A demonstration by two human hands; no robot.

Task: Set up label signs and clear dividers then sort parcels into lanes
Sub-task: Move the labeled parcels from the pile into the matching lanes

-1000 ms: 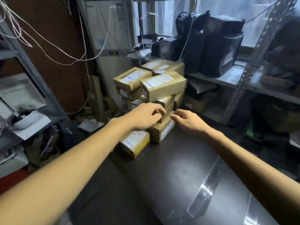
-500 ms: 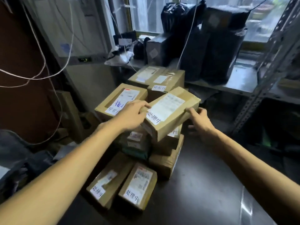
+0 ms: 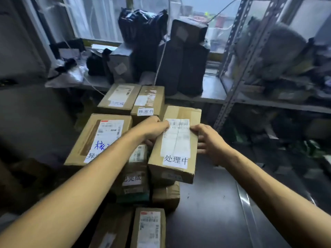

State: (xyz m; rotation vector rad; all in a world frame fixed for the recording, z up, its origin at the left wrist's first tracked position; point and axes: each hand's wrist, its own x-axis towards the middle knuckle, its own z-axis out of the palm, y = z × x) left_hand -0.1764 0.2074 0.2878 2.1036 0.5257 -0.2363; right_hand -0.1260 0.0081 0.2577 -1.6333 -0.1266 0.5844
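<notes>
Probably so its white status sticker stays readable for sorting, the long brown cardboard parcel (image 3: pixel 176 145) is gripped at its sides by left hand (image 3: pixel 152 129) and right hand (image 3: pixel 209 140), over stacked cardboard boxes (image 3: pixel 136 178) on the dark desk (image 3: pixel 215 203).

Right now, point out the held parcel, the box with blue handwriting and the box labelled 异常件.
held parcel (image 3: pixel 176 140): head view, on its white shipping label.
box with blue handwriting (image 3: pixel 107 133): head view, on its top label.
box labelled 异常件 (image 3: pixel 149 97): head view, on its taped top face.
</notes>
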